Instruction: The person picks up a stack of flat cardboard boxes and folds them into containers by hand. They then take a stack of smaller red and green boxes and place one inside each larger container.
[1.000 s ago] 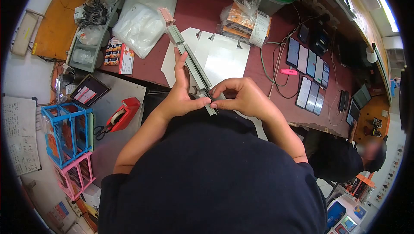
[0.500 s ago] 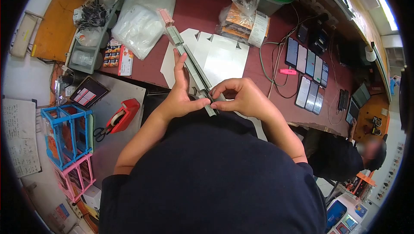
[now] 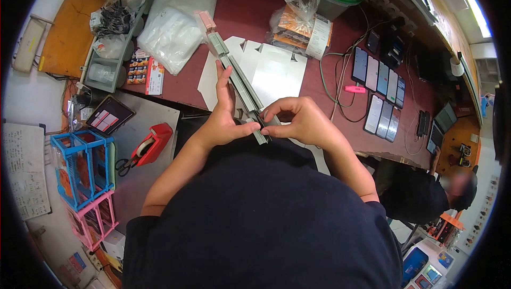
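A long, narrow, pale green stapler with a pink end slants over the table's front edge, swung open lengthwise. My left hand holds it from the left, with the fingers stretched along its side and the thumb across its near end. At that near end, my right hand has thumb and index finger pinched close together beside the open channel. A small dark part shows at those fingertips, too small to make out. Beneath the stapler lie white card sheets.
On the dark red table are clear plastic bags, a bagged orange pack, several phones and a pink marker. A red tape dispenser and scissors lie left. A person sits right.
Both hands stay almost in place on the stapler. The right fingertips shift very slightly at its near end, and the stapler's far end moves a touch.
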Demonstrator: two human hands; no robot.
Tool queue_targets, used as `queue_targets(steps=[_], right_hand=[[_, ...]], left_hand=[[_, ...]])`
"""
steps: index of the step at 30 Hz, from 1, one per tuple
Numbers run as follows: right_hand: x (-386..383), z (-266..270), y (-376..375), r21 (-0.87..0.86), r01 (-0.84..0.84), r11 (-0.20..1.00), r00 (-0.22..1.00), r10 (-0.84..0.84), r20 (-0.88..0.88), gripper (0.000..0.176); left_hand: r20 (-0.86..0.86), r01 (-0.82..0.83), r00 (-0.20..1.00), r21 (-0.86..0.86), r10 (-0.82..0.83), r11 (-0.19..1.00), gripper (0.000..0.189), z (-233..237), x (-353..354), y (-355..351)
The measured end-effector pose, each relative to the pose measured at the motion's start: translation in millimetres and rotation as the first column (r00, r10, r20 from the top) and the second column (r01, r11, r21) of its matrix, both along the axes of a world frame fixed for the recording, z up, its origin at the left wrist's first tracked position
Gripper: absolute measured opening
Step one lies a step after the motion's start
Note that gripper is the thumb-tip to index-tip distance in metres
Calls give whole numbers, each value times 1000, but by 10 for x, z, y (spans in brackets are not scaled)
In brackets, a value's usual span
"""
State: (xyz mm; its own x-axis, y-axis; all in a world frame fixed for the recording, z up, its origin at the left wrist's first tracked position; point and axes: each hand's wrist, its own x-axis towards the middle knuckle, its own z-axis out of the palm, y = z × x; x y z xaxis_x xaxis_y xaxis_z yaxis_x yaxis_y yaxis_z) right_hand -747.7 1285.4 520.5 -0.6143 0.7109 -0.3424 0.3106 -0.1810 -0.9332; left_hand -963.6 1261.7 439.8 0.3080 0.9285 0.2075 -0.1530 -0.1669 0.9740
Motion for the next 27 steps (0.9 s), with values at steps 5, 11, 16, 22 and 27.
queue_targets(steps=[5, 11, 16, 22, 27], right_hand=[[15, 16, 4, 10, 15, 1000, 1000, -14, -16, 19], [24, 6, 9, 28, 4, 1000, 1000, -4, -9, 19], [28, -1, 7, 1, 19, 1000, 1000, -19, -12, 19], [22, 4, 2, 5, 20, 1000, 999, -19, -29, 18], [19, -16, -10, 158, 34, 987, 998, -26, -54, 18]], left_hand=[[3, 5, 1000, 13, -5, 1000, 126, -1, 21, 23], [-7, 11, 1000, 19, -11, 1000, 126, 8, 25, 32], [4, 9, 1000, 29, -9, 1000, 127, 5, 29, 36], [-2, 16, 1000, 39, -16, 999, 126, -11, 21, 42], [12, 15, 1000, 39, -16, 999, 125, -11, 29, 39]])
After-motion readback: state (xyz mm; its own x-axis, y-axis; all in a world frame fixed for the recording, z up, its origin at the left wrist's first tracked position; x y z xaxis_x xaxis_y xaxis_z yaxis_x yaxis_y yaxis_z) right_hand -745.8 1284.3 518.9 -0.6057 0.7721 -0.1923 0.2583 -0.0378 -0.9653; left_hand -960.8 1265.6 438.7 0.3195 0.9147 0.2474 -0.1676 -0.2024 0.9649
